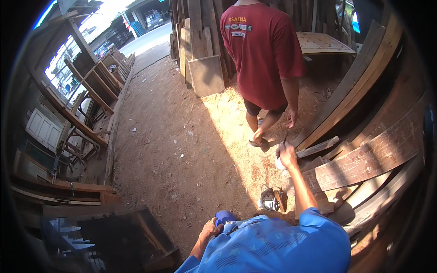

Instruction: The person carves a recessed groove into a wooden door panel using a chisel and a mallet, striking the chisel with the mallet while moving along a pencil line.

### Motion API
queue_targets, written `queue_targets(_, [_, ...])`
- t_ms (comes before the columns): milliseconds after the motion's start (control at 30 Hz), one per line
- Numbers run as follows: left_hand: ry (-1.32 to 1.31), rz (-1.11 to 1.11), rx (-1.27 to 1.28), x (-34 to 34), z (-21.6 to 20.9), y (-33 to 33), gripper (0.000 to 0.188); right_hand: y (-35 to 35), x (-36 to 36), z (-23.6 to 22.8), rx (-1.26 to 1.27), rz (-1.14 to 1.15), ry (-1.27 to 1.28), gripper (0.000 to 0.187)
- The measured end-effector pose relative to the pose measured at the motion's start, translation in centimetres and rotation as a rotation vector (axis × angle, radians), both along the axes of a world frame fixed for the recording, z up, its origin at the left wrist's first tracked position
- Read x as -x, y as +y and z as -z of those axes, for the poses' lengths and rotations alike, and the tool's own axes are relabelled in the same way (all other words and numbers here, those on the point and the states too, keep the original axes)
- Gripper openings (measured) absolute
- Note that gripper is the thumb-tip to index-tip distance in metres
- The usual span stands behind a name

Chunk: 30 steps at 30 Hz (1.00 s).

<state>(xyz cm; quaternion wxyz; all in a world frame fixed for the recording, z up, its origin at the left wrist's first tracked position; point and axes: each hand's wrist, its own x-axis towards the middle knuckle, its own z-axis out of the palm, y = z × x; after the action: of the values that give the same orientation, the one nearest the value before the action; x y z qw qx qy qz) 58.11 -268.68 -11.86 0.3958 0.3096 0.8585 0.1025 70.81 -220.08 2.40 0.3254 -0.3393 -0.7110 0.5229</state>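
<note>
My right hand reaches forward, its fingers closed around a thin dark stick that points up and away. A rounded white thing shows beside the fingers; its kind is not clear. Down at my waist, my left hand has its fingers curled against the front of my blue shirt. What it holds, if anything, is hidden. Beside it bulges a darker blue piece, perhaps cloth. On the ground below my right forearm stands a power tool with a round metallic body and a dark cord.
A person in a red shirt stands ahead, back turned. Long boards are stacked to my right, and planks lean behind the person. A dark panel lies at lower left. Wooden frames line the left of the dirt floor.
</note>
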Motion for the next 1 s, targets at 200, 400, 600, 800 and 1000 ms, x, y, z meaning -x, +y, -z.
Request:
queue_targets(200, [-0.162,-0.351,0.09,13.5,2.8,4.2,0.078,-8.6,15.0,9.2,-0.115,-0.416,-0.843,0.031])
queue_targets(400, [-0.653,-0.555,-0.445,36.2,0.3,18.1,0.059,-3.0,16.1,19.8,0.058,-0.27,-1.146,0.04])
queue_targets(600, [-0.077,-0.063,-0.413,56.5,-2.9,34.0,0.05,2.4,18.8,17.8,0.603,0.401,-0.941,0.054])
queue_targets(800, [-0.305,-0.195,-0.62,56.6,-0.7,50.2,0.045,7.5,16.7,20.7,0.542,-0.01,-1.228,0.063])
queue_targets(1000, [-0.595,0.156,-0.134,46.8,0.7,59.9,0.061,21.1,18.9,23.2,0.268,-0.284,-1.193,0.05])
